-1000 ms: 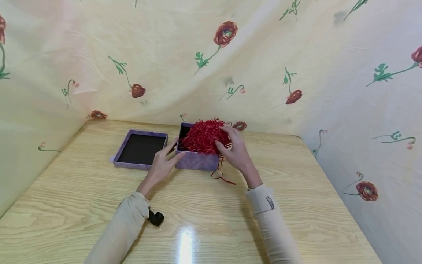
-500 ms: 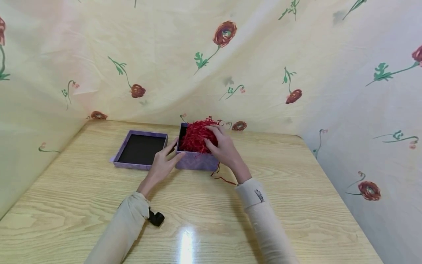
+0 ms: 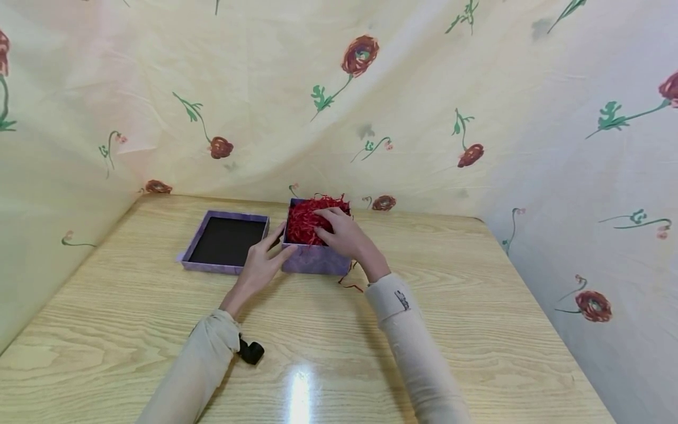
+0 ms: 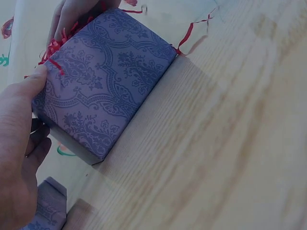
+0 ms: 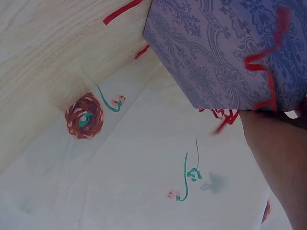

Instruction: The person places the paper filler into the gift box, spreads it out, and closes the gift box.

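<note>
A purple patterned box (image 3: 315,260) stands upright on the table, filled with red shredded paper (image 3: 304,221). My left hand (image 3: 259,263) holds the box's near left corner: the thumb lies on the front wall and the fingers on the left side, as the left wrist view shows. My right hand (image 3: 346,237) reaches over the right part of the box, its thumb and fingers round a clump of the shredded paper; some fingertips are hidden in it. A few red strands (image 4: 187,38) hang outside the box at its right.
A shallow purple lid (image 3: 228,238) with a black inside lies left of the box. Behind the table hangs a flower-printed cloth (image 3: 254,106). A black strap piece (image 3: 251,351) shows at the left wrist.
My right hand has moved left and slightly down over the box, and the red shredded paper has shifted left and sunk lower inside. My left hand has stayed on the box.
</note>
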`<action>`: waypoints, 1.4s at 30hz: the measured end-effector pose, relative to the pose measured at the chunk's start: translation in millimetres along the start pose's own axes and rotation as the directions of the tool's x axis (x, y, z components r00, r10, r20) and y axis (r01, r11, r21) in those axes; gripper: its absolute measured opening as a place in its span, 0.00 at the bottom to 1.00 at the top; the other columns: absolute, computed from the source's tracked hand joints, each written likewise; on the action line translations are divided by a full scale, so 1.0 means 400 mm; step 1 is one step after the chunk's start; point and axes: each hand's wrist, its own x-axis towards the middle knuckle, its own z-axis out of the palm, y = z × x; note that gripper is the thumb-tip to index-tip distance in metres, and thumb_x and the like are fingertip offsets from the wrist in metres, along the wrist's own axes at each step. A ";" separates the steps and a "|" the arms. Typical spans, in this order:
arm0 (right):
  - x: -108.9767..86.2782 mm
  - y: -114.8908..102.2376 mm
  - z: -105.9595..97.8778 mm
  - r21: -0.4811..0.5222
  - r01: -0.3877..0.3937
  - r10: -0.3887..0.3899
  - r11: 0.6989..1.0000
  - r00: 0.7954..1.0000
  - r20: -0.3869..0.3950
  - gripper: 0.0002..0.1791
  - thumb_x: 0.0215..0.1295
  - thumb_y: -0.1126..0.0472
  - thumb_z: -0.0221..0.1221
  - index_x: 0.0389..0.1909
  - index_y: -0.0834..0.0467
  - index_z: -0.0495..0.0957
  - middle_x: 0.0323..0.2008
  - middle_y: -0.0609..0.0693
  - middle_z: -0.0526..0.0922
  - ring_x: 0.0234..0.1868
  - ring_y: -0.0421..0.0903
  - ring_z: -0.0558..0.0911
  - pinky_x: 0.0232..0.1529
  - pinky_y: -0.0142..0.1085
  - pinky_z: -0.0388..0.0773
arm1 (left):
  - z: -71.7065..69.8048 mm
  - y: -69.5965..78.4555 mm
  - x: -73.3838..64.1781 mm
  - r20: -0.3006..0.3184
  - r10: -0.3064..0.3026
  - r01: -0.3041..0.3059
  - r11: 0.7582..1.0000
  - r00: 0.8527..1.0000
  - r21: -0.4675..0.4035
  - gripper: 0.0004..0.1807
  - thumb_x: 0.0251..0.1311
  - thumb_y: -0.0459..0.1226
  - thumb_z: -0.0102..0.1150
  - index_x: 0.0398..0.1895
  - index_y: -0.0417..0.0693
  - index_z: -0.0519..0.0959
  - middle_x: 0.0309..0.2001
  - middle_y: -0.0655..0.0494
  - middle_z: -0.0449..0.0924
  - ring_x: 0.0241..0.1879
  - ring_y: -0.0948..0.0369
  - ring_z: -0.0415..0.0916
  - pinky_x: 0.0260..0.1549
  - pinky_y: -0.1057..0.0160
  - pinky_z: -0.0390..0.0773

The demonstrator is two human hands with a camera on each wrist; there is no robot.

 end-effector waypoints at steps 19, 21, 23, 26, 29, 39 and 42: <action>0.074 -0.016 0.024 -0.139 -0.123 0.142 0.983 0.981 0.135 0.29 0.77 0.58 0.60 0.74 0.63 0.69 0.67 0.63 0.73 0.65 0.56 0.75 0.66 0.49 0.72 | 0.000 -0.002 -0.002 0.016 -0.040 0.041 0.999 0.999 -0.029 0.36 0.74 0.45 0.62 0.82 0.55 0.61 0.76 0.48 0.62 0.72 0.44 0.64 0.65 0.40 0.70; 0.082 -0.014 0.028 -0.143 -0.139 0.160 0.980 0.977 0.144 0.30 0.76 0.58 0.61 0.74 0.62 0.68 0.68 0.62 0.73 0.66 0.55 0.75 0.66 0.48 0.72 | 0.000 -0.003 -0.002 0.017 -0.040 0.041 0.999 0.999 -0.033 0.36 0.74 0.45 0.62 0.81 0.56 0.61 0.76 0.48 0.62 0.72 0.44 0.65 0.64 0.40 0.71; 0.089 -0.013 0.030 -0.143 -0.156 0.177 0.977 0.972 0.152 0.30 0.76 0.58 0.61 0.75 0.62 0.68 0.68 0.62 0.72 0.66 0.56 0.75 0.66 0.49 0.72 | 0.000 -0.003 -0.002 0.016 -0.038 0.038 0.999 0.999 -0.034 0.36 0.74 0.44 0.62 0.81 0.56 0.62 0.76 0.48 0.62 0.72 0.44 0.65 0.64 0.40 0.71; 0.099 -0.014 0.032 -0.139 -0.168 0.189 0.976 0.969 0.160 0.32 0.75 0.59 0.62 0.76 0.62 0.67 0.68 0.63 0.71 0.67 0.56 0.74 0.66 0.49 0.71 | 0.001 -0.004 0.000 0.011 -0.031 0.032 0.999 0.999 -0.037 0.36 0.74 0.44 0.62 0.81 0.54 0.62 0.76 0.48 0.63 0.72 0.44 0.65 0.63 0.41 0.72; 0.106 -0.015 0.034 -0.141 -0.171 0.194 0.975 0.967 0.165 0.33 0.75 0.59 0.62 0.76 0.62 0.66 0.68 0.64 0.70 0.65 0.57 0.75 0.66 0.50 0.72 | 0.001 -0.006 0.002 -0.001 -0.023 0.023 0.999 1.000 -0.037 0.35 0.74 0.44 0.63 0.81 0.54 0.63 0.76 0.49 0.63 0.71 0.44 0.66 0.63 0.41 0.72; 0.091 -0.026 0.021 -0.159 -0.160 0.188 0.974 0.965 0.180 0.33 0.78 0.55 0.59 0.77 0.61 0.63 0.70 0.63 0.70 0.66 0.56 0.75 0.66 0.50 0.72 | 0.001 -0.007 0.003 -0.014 -0.016 0.015 1.000 1.000 -0.028 0.36 0.73 0.44 0.64 0.80 0.50 0.63 0.75 0.47 0.64 0.70 0.43 0.68 0.61 0.41 0.74; 0.072 -0.038 0.009 -0.145 -0.165 0.184 0.976 0.974 0.133 0.34 0.78 0.52 0.59 0.77 0.62 0.62 0.71 0.65 0.66 0.67 0.59 0.74 0.65 0.52 0.72 | 0.001 -0.008 0.003 -0.011 -0.016 0.015 1.000 1.000 -0.023 0.37 0.73 0.44 0.63 0.81 0.50 0.63 0.75 0.46 0.64 0.70 0.43 0.68 0.62 0.41 0.73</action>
